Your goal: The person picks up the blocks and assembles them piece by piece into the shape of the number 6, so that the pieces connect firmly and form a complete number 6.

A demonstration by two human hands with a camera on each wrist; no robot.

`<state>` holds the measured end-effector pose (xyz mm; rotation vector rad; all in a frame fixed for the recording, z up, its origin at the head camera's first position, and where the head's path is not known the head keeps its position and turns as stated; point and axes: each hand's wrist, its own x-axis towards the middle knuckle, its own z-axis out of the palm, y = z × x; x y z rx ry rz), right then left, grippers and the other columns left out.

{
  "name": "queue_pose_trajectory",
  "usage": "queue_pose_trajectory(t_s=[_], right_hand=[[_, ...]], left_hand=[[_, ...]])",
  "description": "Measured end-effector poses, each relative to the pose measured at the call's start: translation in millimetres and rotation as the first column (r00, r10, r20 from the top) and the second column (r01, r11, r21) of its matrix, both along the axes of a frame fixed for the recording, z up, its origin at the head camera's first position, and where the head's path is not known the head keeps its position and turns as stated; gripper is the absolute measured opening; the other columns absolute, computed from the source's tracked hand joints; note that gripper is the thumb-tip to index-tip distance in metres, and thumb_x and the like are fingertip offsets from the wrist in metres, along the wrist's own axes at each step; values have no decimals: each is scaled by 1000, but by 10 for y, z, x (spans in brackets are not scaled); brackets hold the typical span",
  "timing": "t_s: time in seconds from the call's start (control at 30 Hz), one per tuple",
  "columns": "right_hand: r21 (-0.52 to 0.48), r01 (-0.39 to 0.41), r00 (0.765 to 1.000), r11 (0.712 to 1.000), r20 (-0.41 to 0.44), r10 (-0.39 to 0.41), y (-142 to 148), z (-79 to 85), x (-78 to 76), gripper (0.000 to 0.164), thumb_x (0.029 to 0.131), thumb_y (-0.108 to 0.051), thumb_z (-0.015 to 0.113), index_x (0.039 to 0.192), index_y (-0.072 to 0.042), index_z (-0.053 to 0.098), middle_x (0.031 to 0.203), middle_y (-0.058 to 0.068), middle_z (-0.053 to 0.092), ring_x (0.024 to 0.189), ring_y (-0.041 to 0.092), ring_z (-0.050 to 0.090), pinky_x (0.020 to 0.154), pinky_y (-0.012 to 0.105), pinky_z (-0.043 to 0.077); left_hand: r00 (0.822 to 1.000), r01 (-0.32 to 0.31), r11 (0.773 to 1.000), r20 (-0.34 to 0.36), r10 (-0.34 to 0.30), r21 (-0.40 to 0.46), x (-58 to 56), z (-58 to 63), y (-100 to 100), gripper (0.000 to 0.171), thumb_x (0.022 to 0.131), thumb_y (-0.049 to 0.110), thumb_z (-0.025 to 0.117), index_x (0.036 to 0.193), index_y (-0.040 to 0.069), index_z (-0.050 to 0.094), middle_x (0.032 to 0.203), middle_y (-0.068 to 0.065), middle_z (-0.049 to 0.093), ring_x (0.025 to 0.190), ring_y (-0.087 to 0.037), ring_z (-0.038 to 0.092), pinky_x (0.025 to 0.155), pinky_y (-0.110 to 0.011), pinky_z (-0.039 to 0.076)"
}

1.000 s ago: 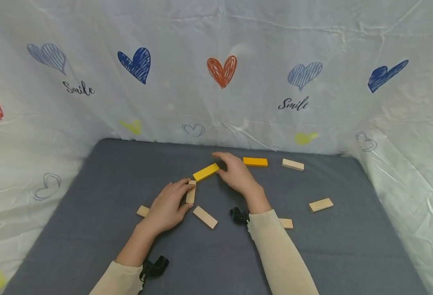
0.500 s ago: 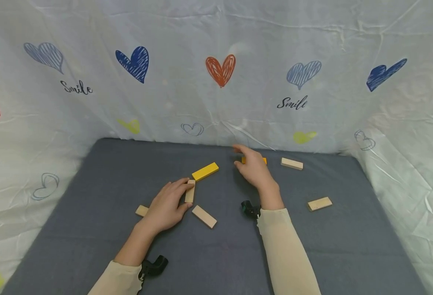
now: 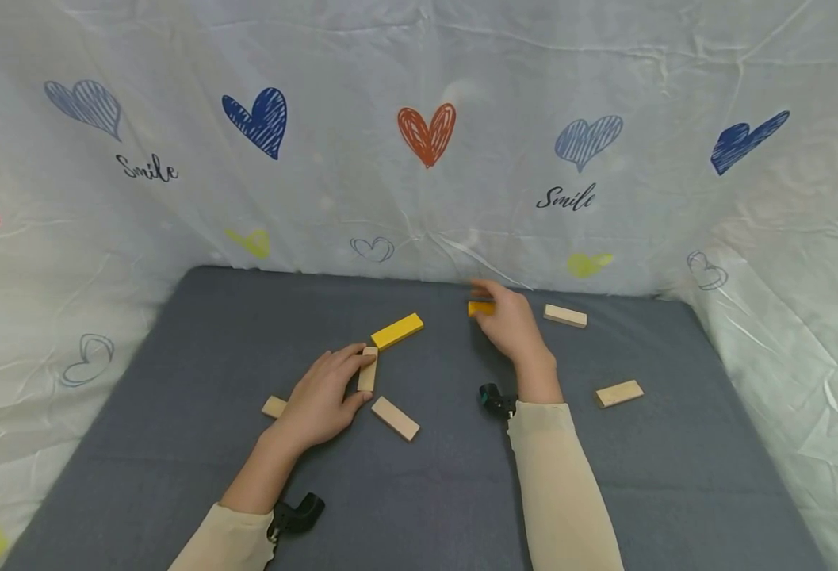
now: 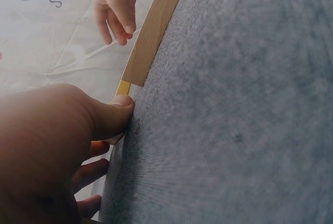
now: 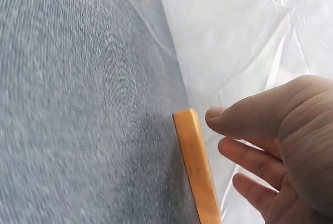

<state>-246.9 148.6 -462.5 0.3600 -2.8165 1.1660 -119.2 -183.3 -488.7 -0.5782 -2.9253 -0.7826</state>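
Note:
My left hand [image 3: 322, 400] holds a plain wooden block [image 3: 368, 373] by its two ends, thumb at the near end and fingers at the far one. The far end of that block lies close to a corner of a yellow block [image 3: 397, 331]. In the left wrist view the thumb hides most of the held block. My right hand [image 3: 514, 327] hovers over an orange block [image 3: 480, 308], hiding its right part. In the right wrist view the thumb and fingers stand spread and apart from the orange block [image 5: 195, 161], with nothing between them.
More plain wooden blocks lie on the grey cloth: one [image 3: 396, 419] right of the left hand, one [image 3: 273, 407] partly behind it, one [image 3: 565, 316] at the back right and one [image 3: 619, 394] farther right. A white curtain [image 3: 319, 206] hangs behind the table.
My right hand has moved right, away from the yellow block's end, to above the orange block. The left hand and its wooden block have stayed in place.

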Motion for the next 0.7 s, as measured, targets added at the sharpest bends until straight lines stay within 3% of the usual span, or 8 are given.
queue_pose_trajectory(t_s=[0.7], right_hand=[[27, 38, 997, 999, 73, -40, 169, -22, 7, 62, 100, 10, 68, 158, -9, 58, 141, 17, 71, 137, 42, 60, 116, 57, 53]], left_hand=[[1000, 5, 1000, -5, -5, -2, -3, 0, -3, 63, 96, 18, 88, 153, 9, 64, 164, -16, 51, 152, -39, 48, 134, -59, 28]])
